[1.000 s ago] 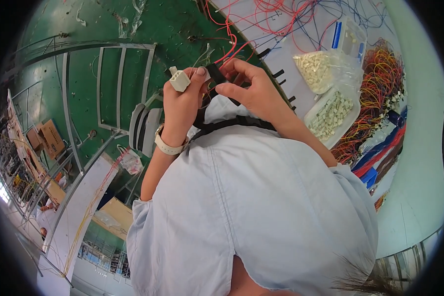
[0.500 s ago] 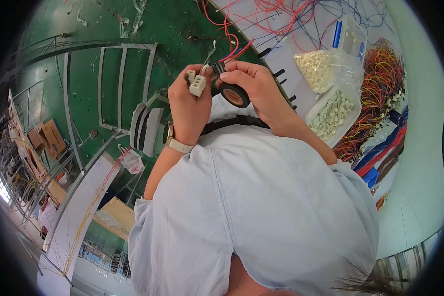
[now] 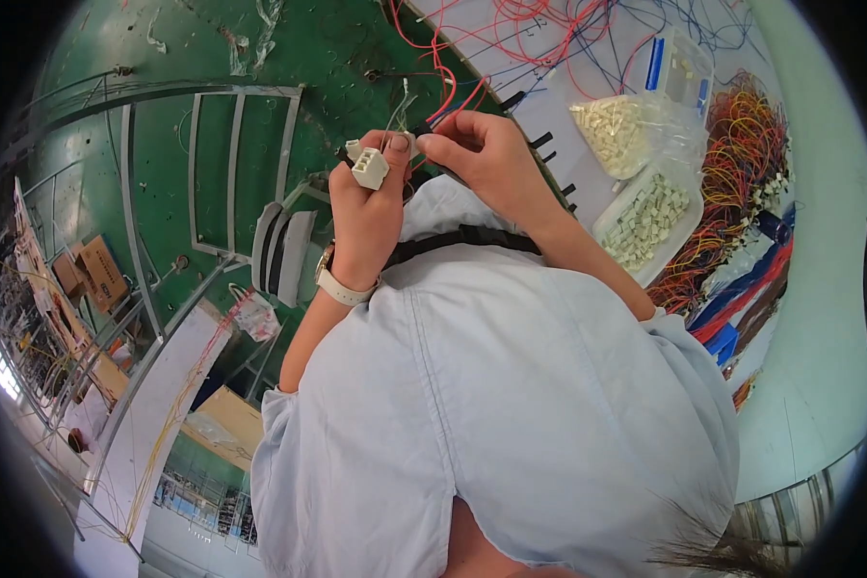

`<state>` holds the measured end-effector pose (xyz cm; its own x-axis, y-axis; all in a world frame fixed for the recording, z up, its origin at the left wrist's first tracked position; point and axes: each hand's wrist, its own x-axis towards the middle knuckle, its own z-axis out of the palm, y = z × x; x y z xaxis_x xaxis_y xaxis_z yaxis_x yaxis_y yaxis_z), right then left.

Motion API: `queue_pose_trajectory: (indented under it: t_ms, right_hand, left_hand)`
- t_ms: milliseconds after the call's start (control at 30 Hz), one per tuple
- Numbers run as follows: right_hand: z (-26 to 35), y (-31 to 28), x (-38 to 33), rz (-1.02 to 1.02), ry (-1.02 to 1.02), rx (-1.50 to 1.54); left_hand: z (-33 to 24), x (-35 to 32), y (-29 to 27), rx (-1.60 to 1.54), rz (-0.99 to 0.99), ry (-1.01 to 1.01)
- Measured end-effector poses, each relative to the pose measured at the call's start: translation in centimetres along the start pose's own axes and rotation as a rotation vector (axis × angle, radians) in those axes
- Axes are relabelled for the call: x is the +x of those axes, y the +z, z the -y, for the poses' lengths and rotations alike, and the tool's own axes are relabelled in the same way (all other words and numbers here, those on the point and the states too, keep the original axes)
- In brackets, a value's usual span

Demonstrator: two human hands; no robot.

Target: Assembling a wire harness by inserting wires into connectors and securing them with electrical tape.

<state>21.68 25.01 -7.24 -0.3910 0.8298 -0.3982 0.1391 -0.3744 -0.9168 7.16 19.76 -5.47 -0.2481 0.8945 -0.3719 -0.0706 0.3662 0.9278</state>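
Note:
In front of my waist, my left hand (image 3: 371,193) is closed round a white plastic connector (image 3: 370,168) and the wires beside it. Thin white wires (image 3: 402,111) stick up past its thumb. Close by on the right, my right hand (image 3: 482,159) pinches at black tape (image 3: 422,129) where it meets the wires, thumb and forefinger together. The tape roll is mostly hidden behind this hand. Red wires (image 3: 445,91) run from the bundle up toward the table.
On the white table (image 3: 588,197) at right sit a bag of cream connectors (image 3: 612,135), a tray of pale connectors (image 3: 648,223) and a big heap of coloured wires (image 3: 742,173). Black pegs (image 3: 541,139) line its edge. Metal frames (image 3: 236,173) stand on the green floor at left.
The roll of black tape has turned out of sight behind my right hand, which has tilted. My left hand has rolled slightly with the connector, which sits a little further left.

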Motion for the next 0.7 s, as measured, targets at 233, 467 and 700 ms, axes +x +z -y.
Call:
queue_pose_trajectory:
  t_ms: [233, 467, 700]
  right_hand:
    - [2.3, -1.5, -0.2, 0.051, 0.133, 0.299]
    - [2.9, -2.3, 2.5, 0.206, 0.099, 0.567]
    - [2.7, -2.2, 3.1, 0.208, 0.0, 0.359]
  left_hand:
    - [-1.0, 0.0, -1.1, -0.247, 0.201, -0.135]
    - [-0.4, 0.5, -2.4, -0.206, 0.411, -0.151]
    - [-1.4, 0.9, -1.9, 0.083, 0.415, -0.103]
